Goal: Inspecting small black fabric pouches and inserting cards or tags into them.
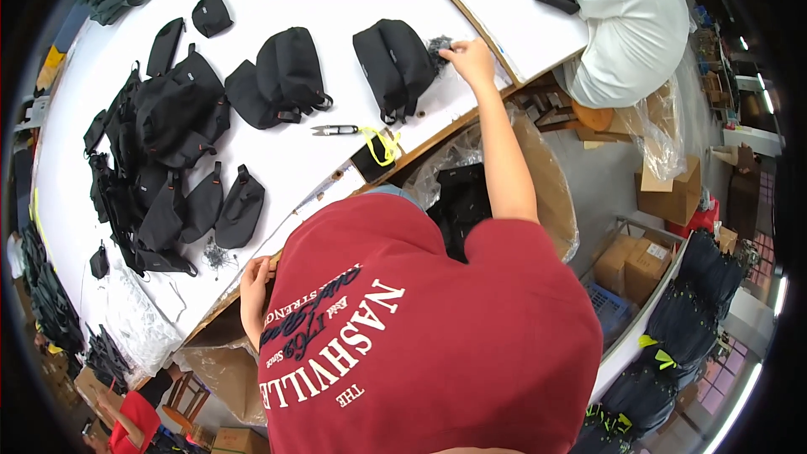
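Note:
My right hand [471, 64] reaches out over the table's near edge on the right. Its fingertips are closed at a small clump of dark thread scraps [439, 49]. Just left of that clump stands a black pouch [393, 67] with a seam down its middle. My left hand [254, 287] is low beside the table edge, close to my shirt; its fingers are partly hidden, so their grip is unclear. Between the hands lie small thread snips [334, 130], next to a yellow ribbon [382, 146] on a black block [370, 161].
Black pouches [290, 71] and a large pile of black bags [172, 113] cover the table's left half. More thread scraps [217, 256] lie below the pile. Under the edge sits a plastic-lined carton [546, 176]. A co-worker in white [635, 34] sits at the far right.

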The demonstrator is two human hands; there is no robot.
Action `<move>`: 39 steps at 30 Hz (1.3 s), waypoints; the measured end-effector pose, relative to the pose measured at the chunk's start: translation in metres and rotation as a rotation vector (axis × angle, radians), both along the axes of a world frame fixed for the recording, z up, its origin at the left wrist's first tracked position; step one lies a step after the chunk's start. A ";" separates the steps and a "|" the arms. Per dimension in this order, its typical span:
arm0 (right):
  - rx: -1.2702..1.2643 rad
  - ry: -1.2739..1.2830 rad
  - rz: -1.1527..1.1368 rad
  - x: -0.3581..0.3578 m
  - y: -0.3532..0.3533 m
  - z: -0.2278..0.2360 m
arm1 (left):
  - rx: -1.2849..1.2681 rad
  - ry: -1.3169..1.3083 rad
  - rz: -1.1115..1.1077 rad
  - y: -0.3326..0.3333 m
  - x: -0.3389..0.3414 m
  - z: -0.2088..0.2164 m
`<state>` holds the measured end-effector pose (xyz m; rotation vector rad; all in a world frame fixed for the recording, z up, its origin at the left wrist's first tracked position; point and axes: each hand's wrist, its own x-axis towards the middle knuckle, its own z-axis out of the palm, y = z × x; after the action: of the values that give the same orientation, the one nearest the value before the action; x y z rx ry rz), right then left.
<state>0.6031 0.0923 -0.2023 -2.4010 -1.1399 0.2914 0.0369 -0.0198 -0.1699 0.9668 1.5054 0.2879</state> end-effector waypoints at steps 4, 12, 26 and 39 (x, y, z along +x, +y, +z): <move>0.293 0.623 0.118 -0.012 -0.024 0.043 | 0.174 -0.041 -0.177 0.032 0.030 0.027; 0.249 1.470 0.334 -0.122 -0.057 0.129 | 0.282 -0.526 -0.197 0.095 0.161 0.069; 0.211 1.707 0.577 -0.189 -0.058 0.116 | 0.102 -0.931 0.730 0.092 0.080 0.026; 0.412 0.474 1.104 -0.270 -0.044 0.153 | 0.397 -1.085 0.546 0.057 0.084 0.094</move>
<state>0.3329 0.0480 -0.0491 -1.0701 -1.9127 0.8080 0.1212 0.0374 -0.0756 0.4901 0.6555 1.3094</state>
